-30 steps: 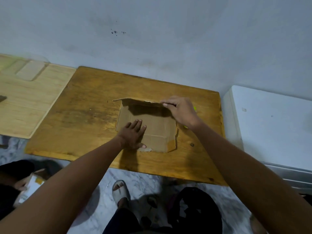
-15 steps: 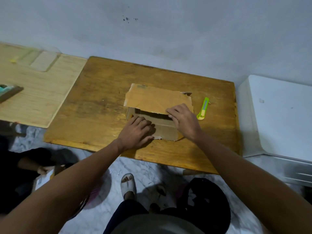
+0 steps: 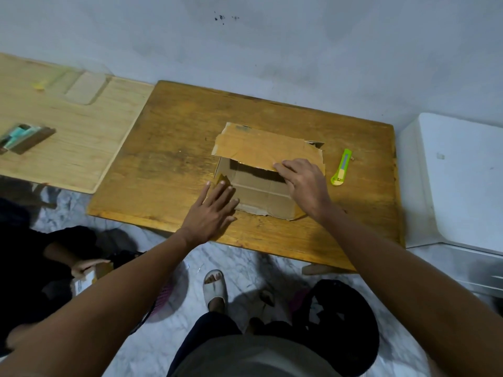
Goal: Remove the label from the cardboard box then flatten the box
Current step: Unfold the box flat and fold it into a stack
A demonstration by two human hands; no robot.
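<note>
The brown cardboard box (image 3: 265, 148) lies partly collapsed on the wooden table (image 3: 168, 164). Its upper panel is folded over toward me, leaving a dark gap above the lower panel. My left hand (image 3: 215, 210) lies flat with fingers spread on the box's near left corner. My right hand (image 3: 302, 180) has its fingers curled over the near edge of the upper panel. I see no label on the visible faces.
A green utility knife (image 3: 341, 167) lies on the table right of the box. A pale wooden board (image 3: 68, 148) adjoins the table's left, a white cabinet (image 3: 457, 180) its right. Another person's hand (image 3: 84, 268) holds a small box below left.
The upright panel has been folded down over the box toward me. My left hand slid to the box's left corner and spread flat. My right hand stayed on the panel's edge.
</note>
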